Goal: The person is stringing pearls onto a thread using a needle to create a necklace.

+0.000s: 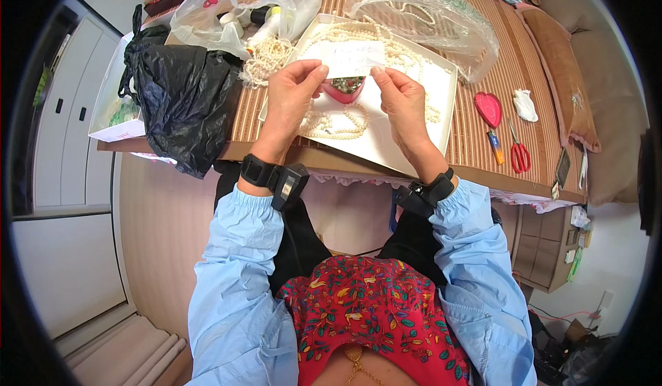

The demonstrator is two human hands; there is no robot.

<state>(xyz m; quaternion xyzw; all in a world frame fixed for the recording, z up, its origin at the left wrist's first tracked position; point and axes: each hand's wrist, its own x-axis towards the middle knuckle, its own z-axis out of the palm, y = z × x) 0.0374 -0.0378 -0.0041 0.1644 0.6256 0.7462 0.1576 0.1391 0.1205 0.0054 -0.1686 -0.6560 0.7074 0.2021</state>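
Observation:
Between both hands I hold a small white paper slip (354,57) that bears handwriting. My left hand (294,93) pinches its lower left corner, and my right hand (402,96) pinches the lower right one. Below the slip, partly covered by it, is a pink heart-shaped container (344,95) with small dark and shiny pieces inside. It rests in a shallow white box lid (382,145). Strands of cream pearl beads (339,130) lie coiled at the lid's near side, and more bead strands (408,49) spread over its far part.
A black plastic bag (181,96) hangs over the table's front edge at left. Thread spools (266,26) fill a white plastic bag (191,24) beside bundled cord (269,57). A clear bag (439,24) holds beads. At right lie a pink heart-shaped lid (487,109), a lighter (495,148), red-handled scissors (519,153) and crumpled tissue (525,105).

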